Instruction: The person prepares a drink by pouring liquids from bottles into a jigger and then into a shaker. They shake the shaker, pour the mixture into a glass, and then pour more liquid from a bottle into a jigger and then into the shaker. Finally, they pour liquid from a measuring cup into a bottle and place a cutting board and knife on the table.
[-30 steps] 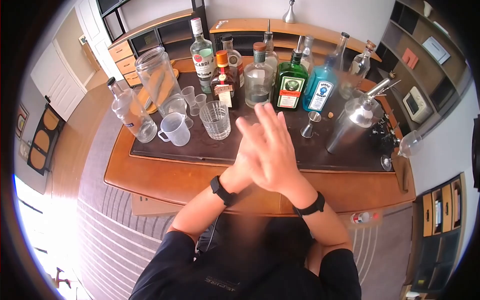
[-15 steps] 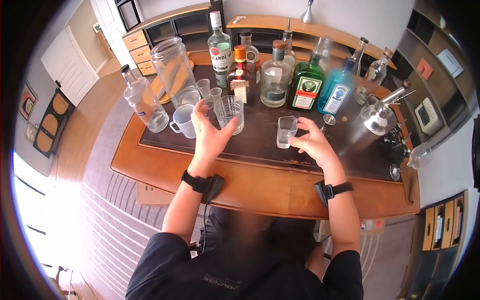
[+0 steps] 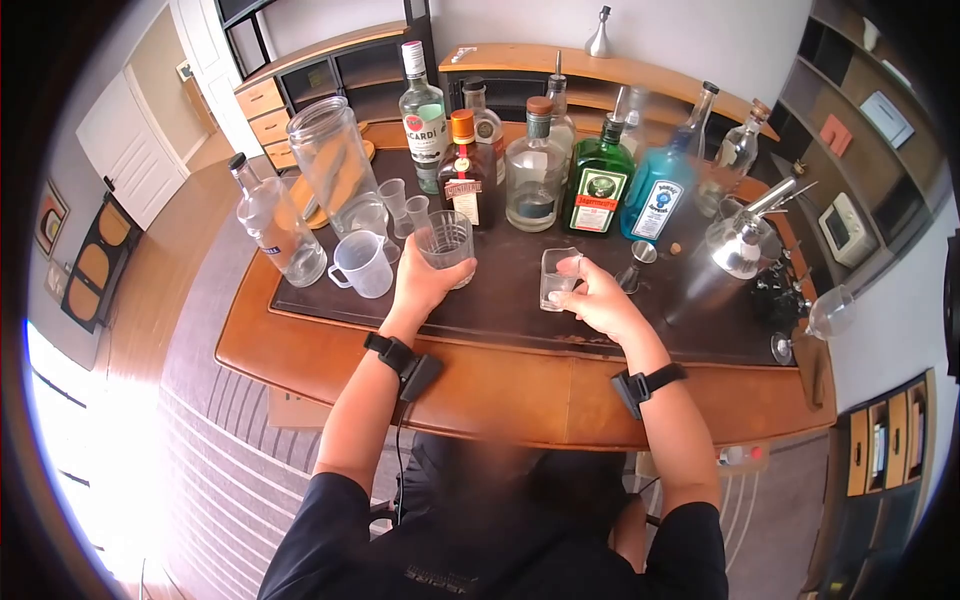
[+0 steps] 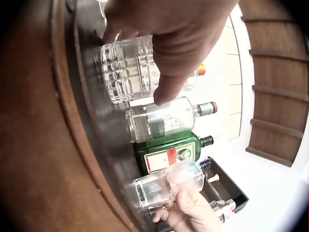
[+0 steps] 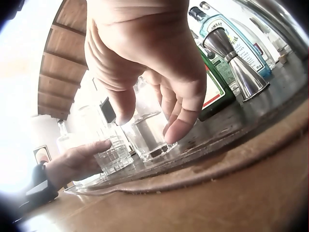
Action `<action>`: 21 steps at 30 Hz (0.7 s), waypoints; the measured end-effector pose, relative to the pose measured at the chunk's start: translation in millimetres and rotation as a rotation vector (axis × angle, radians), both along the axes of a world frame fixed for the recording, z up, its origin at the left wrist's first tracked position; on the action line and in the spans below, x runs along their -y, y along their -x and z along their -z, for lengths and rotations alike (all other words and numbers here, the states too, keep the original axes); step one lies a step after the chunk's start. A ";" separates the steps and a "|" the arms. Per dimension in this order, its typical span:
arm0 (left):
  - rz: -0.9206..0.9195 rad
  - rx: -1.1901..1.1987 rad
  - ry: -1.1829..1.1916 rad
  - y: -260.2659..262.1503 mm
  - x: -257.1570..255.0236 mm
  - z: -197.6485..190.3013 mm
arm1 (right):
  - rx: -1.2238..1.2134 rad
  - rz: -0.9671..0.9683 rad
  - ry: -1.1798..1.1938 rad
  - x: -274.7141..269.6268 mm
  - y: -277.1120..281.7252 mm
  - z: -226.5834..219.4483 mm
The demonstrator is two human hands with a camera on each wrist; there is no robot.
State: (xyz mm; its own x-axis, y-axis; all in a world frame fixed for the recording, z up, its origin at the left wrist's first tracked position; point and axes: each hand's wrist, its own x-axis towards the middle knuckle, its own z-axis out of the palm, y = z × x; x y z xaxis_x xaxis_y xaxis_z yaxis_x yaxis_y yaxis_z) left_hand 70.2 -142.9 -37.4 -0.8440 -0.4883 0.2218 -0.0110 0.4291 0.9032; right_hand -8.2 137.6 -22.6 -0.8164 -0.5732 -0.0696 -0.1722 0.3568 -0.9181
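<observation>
My left hand (image 3: pixel 422 288) grips a cut-glass tumbler (image 3: pixel 450 238), thumb along its near side; the left wrist view shows the tumbler's ribbed wall (image 4: pixel 128 72) beside that thumb. Around a small clear glass (image 3: pixel 552 280) to the right, my right hand (image 3: pixel 598 300) has its thumb and fingers curled. Clear liquid shows low in this glass (image 5: pixel 147 133) in the right wrist view, and its base is close over the dark mat. A steel jigger (image 3: pixel 637 265) stands just right of the right hand. Left of the tumbler sits a plastic measuring jug (image 3: pixel 362 265).
Several bottles line the back, including a green Jägermeister bottle (image 3: pixel 598 185) and a blue gin bottle (image 3: pixel 655 195). A tall glass jar (image 3: pixel 335 170) and a clear bottle (image 3: pixel 275 230) stand left. A metal shaker (image 3: pixel 715 265) and a stemmed glass (image 3: pixel 830 312) are at right.
My hands, together over the table a second ago, have moved apart. The left now grips the tumbler it was reaching toward, and the right has closed round the small glass.
</observation>
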 end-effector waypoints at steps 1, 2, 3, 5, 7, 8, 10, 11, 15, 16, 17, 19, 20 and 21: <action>-0.008 0.008 0.020 0.5 2.2 0.6 | -0.021 0.007 -0.003 -1.5 2.6 3.6; -0.017 0.015 0.041 0.5 3.9 0.3 | -0.082 0.013 0.035 -3.9 5.5 8.9; 0.014 -0.013 0.050 -1.2 5.1 -0.4 | -0.081 0.029 0.043 -11.2 7.7 10.5; 0.075 -0.066 0.066 -10.2 4.1 -7.3 | -0.074 0.061 0.056 -21.5 3.8 -3.7; 0.179 -0.098 0.009 -15.3 0.8 -14.3 | -0.099 0.065 0.137 -27.9 6.0 -1.5; 0.218 -0.106 -0.008 -16.7 -2.3 -16.7 | -0.101 0.060 0.143 -30.6 4.7 -4.4; 0.323 -0.118 -0.108 -19.8 -13.0 -25.7 | -0.082 0.047 0.127 -32.2 -1.2 -13.4; 0.361 -0.112 -0.113 -20.2 -20.3 -29.7 | -0.062 0.040 0.104 -30.4 -6.4 -19.0; 0.482 -0.088 -0.136 -20.4 -51.3 -41.7 | -0.022 0.020 0.087 -21.8 -21.0 -28.6; 0.509 -0.088 -0.143 -20.7 -57.8 -45.7 | -0.026 0.010 0.045 -20.2 -25.8 -36.8; 0.536 -0.087 -0.151 -21.4 -63.1 -49.9 | -0.051 0.005 0.082 -21.4 -24.9 -33.5; 0.551 -0.061 -0.179 -21.8 -67.2 -54.1 | -0.101 -0.005 0.156 -22.1 -22.4 -26.3; 0.553 -0.047 -0.184 -21.3 -67.4 -53.7 | -0.095 -0.006 0.144 -24.2 -22.3 -28.1; 0.555 -0.032 -0.189 -21.3 -67.4 -52.9 | -0.089 -0.007 0.133 -27.0 -22.1 -32.3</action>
State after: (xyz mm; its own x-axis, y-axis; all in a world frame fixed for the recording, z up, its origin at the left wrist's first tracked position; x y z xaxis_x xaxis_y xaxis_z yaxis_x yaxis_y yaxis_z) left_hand 91.5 -75.5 15.5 -0.9790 -0.0087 0.2035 0.1980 0.1948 0.9607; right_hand 13.9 164.6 9.7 -0.8118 -0.5785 0.0793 -0.2569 0.2320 -0.9382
